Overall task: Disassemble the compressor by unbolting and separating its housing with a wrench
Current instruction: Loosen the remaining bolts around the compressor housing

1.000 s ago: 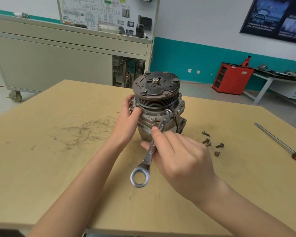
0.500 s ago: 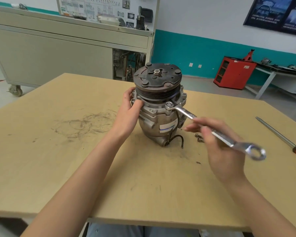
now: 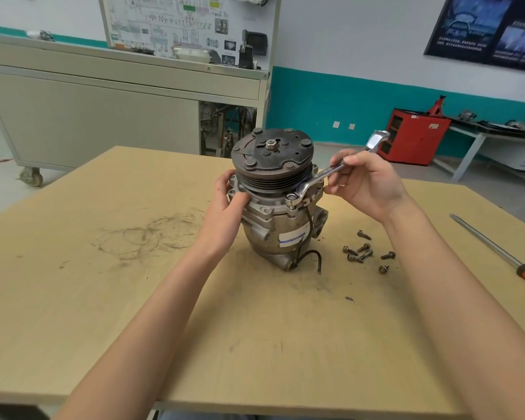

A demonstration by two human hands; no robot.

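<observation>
Resting on scuffed workshop table [image 3: 73, 298]: compressor [image 3: 273, 222]

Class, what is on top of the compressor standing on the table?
A dark clutch plate with a centre nut sits on a grooved pulley atop the compressor. The wrench hooks a flange bolt just below. Whatever lies under the plate is covered.

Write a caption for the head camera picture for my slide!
Left hand holds the compressor while the right hand fits a wrench on a housing bolt.
</observation>
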